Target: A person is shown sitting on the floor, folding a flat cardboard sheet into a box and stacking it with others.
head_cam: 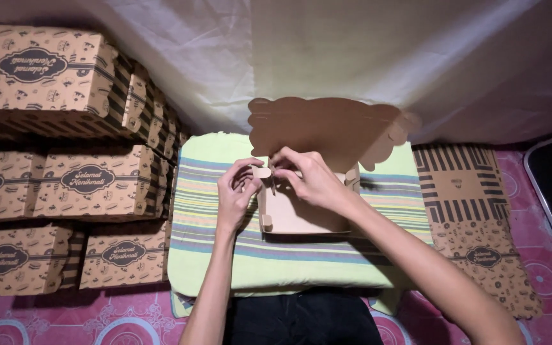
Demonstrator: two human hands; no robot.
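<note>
A striped green cushion (237, 255) carries a half-folded brown cardboard box (301, 214), where the left hand (236, 191) and right hand (311, 179) pinch a small tab (262, 172) at its left corner. Its lid (327, 128) stands upright behind, a flat printed blank (471, 211) lies right, and finished boxes (65, 160) stack left before a white cloth (352, 51).
</note>
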